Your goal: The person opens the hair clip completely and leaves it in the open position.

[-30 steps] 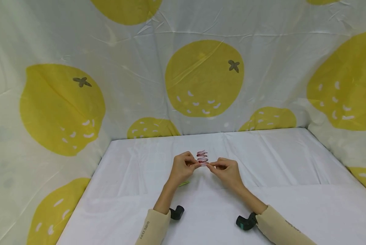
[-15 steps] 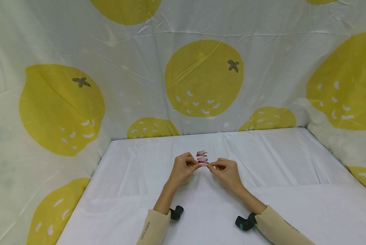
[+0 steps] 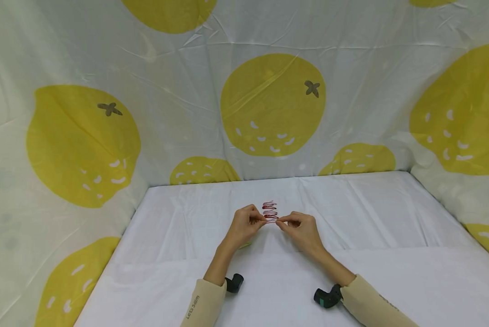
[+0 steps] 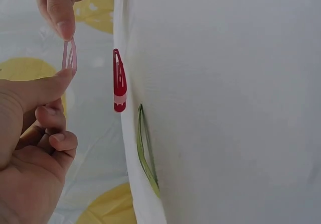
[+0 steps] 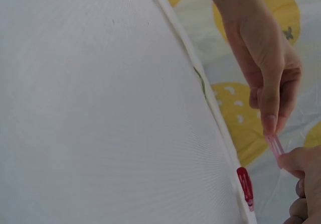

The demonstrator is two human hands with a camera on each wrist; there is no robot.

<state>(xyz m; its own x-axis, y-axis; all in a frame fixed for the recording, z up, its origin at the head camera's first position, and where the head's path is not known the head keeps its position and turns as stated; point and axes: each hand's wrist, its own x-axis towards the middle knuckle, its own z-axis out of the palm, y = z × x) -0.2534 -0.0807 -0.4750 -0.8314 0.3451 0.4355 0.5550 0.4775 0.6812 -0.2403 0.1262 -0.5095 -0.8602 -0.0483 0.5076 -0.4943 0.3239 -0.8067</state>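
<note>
Between my two hands a pink snap hair clip (image 4: 69, 56) is held up above the table. My left hand (image 3: 243, 223) pinches one end of it between thumb and finger. The other end is pinched by my right hand (image 3: 301, 229). Whether the clip is snapped or unsnapped is too small to tell. Just beyond the fingertips in the head view, several red and pink hair clips (image 3: 270, 206) lie in a column. A red clip with a pink band (image 4: 120, 83) shows in the left wrist view. A thin green loop-shaped clip (image 4: 145, 148) lies near my left wrist, partly hidden in the head view.
A white cloth covers the table (image 3: 179, 227). Behind and beside it hangs a curtain with a lemon print (image 3: 273, 104). Black wrist devices (image 3: 328, 296) stick out from both beige sleeves (image 3: 205, 302).
Both hands stay nearly in place and keep their pinch. The pink clip between them has shifted very slightly toward me, away from the column.
</note>
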